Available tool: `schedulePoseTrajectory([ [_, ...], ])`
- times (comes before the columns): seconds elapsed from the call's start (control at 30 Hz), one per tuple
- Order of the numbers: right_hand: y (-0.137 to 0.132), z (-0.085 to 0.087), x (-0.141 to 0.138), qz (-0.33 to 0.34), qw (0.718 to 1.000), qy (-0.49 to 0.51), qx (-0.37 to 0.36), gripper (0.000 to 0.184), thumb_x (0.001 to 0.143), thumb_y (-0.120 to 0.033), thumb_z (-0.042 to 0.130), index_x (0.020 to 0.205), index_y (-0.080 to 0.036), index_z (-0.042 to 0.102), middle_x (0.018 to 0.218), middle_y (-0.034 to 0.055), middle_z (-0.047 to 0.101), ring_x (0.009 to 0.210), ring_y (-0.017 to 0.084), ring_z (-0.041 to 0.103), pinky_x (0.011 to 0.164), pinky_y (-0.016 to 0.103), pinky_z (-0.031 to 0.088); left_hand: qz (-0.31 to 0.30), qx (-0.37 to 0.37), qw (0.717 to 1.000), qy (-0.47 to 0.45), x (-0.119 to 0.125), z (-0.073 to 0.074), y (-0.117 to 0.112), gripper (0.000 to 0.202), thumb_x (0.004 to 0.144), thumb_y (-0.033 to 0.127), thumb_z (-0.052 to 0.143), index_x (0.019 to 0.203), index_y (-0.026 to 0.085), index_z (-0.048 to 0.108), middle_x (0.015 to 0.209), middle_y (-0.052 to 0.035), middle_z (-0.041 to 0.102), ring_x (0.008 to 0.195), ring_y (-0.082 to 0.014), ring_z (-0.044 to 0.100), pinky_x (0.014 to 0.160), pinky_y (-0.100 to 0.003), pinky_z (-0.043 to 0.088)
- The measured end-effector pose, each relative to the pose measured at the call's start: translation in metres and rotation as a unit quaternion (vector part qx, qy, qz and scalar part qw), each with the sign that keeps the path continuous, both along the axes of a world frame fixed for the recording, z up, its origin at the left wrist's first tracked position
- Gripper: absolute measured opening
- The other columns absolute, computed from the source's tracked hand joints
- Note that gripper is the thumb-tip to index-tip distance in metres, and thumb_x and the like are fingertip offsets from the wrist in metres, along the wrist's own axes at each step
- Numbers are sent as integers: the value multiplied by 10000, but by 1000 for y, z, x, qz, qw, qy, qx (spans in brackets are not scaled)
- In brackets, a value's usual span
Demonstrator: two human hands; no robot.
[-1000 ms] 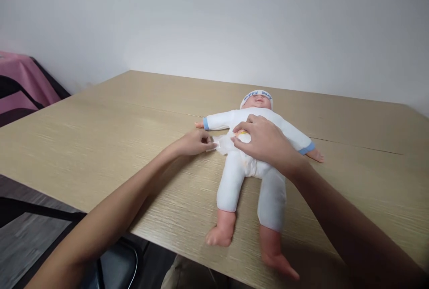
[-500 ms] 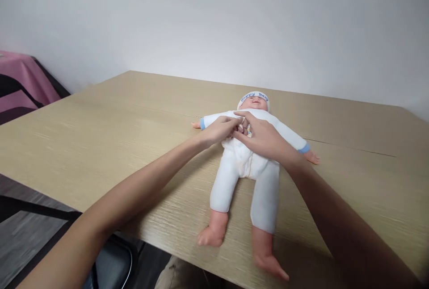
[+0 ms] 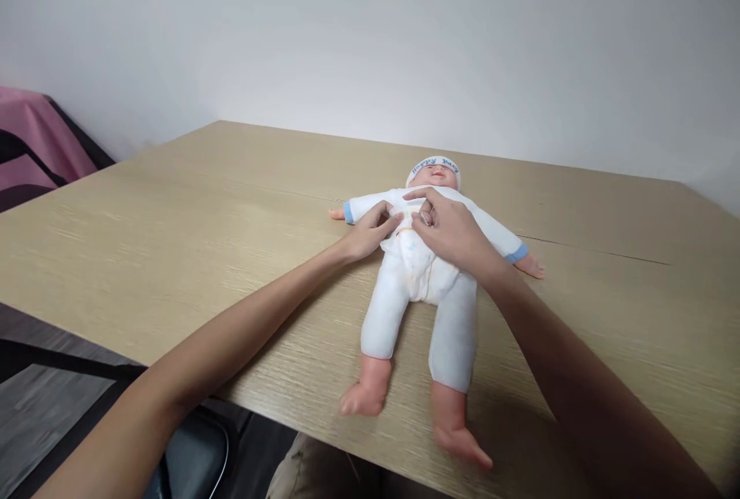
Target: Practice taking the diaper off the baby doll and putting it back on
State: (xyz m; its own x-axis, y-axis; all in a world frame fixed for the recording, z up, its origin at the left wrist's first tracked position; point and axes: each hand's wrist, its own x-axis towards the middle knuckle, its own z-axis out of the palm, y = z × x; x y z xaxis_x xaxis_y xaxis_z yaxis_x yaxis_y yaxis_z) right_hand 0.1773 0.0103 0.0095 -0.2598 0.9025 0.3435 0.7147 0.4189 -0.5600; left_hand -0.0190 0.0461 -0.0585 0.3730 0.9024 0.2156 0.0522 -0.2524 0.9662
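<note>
Left-hand grip: at ten o'clock of the diaper, the person's left hand [image 3: 370,235] rests against the doll's side, thumb and forefinger bent near the waistband – whether they pinch an edge, one cannot tell.
Right-hand grip: between one and two o'clock of the diaper, the right hand [image 3: 456,233] lies over the belly, forefinger extended and other fingers curled; whether anything is caught in them is hidden.
Doll: the doll [image 3: 387,314] lies face up on the table [image 3: 231,237], just off the view's centre toward four o'clock, head at twelve, feet near six. Its body looks like stuffed cloth, probably soft and fairly light; the bare feet look like smooth, firmer plastic. The trunk is the steadier hold, since the limbs may flop.
Diaper: the white diaper [image 3: 419,275] sits around the doll's hips, gathered between the legs. It seems thin, limp and nearly weightless, likely to crease under a thumb and tear if tugged hard. Its waistband corners – at ten and two o'clock – look the best places to take hold, with the middle pressed flat.
Cap: the lettered cap [image 3: 433,165] sits at twelve o'clock, well clear of both hands.
</note>
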Motion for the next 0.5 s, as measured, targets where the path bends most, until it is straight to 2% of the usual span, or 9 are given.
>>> schedulePoseTrajectory([
  [0.07, 3, -3, 1, -3, 999, 14, 35, 373, 938, -153, 603, 1271, -219, 760, 787, -14, 590, 773, 214, 592, 788, 344, 463, 32, 19, 999, 13, 0, 0, 0, 373, 1047, 543, 699, 949, 229, 524, 817, 29, 526, 738, -154, 491, 693, -298, 408],
  [0.13, 2, -5, 1, -14, 995, 27, 93, 344, 944, -117, 575, 1219, -217, 756, 858, 14, 601, 805, 225, 597, 797, 357, 474, 102, 50, 993, 35, 0, 2, -7, 272, 1069, 461, 675, 1019, 225, 548, 885, 7, 587, 775, -162, 527, 720, -302, 425],
  [0.2, -10, -6, 1, -21, 986, 24, 164, 341, 949, -59, 513, 1139, -223, 744, 968, 60, 632, 890, 247, 622, 840, 381, 490, 174, 101, 978, 56, -4, 8, -24, 202, 1090, 408, 647, 1104, 224, 563, 1007, -20, 651, 785, -157, 534, 748, -312, 440],
  [0.27, -36, -5, 3, 3, 977, 6, 213, 326, 963, -25, 464, 1036, -233, 705, 1038, 90, 645, 973, 269, 635, 898, 408, 502, 189, 170, 965, 68, -11, 19, -50, 189, 1112, 404, 624, 1158, 227, 576, 1123, -39, 686, 768, -148, 524, 761, -321, 448],
  [0.3, -53, -6, 4, 30, 975, -4, 221, 296, 976, -27, 466, 989, -238, 673, 1035, 92, 647, 996, 275, 637, 918, 416, 505, 161, 202, 963, 78, -15, 25, -65, 190, 1121, 409, 618, 1167, 228, 585, 1149, -42, 697, 760, -146, 524, 760, -324, 451],
  [0.37, -91, -8, 9, 104, 978, -7, 180, 229, 987, -43, 508, 951, -244, 612, 1003, 75, 647, 952, 252, 640, 883, 390, 517, 40, 248, 959, 128, -24, 36, -94, 175, 1136, 403, 606, 1172, 231, 611, 1119, -35, 722, 779, -155, 565, 781, -334, 457],
  [0.43, -127, -14, 18, 165, 982, -4, 91, 197, 1011, -63, 534, 981, -249, 592, 962, 40, 663, 868, 210, 646, 799, 332, 522, -102, 269, 934, 212, -31, 43, -117, 167, 1155, 386, 578, 1163, 234, 646, 1074, -30, 746, 864, -181, 638, 854, -358, 460],
  [0.5, -151, -23, 28, 172, 985, -14, 25, 170, 1040, -95, 541, 1029, -250, 611, 969, 29, 703, 851, 194, 671, 771, 311, 525, -181, 271, 904, 278, -34, 43, -128, 206, 1172, 379, 539, 1131, 232, 678, 1088, -47, 760, 978, -216, 681, 924, -385, 454],
])
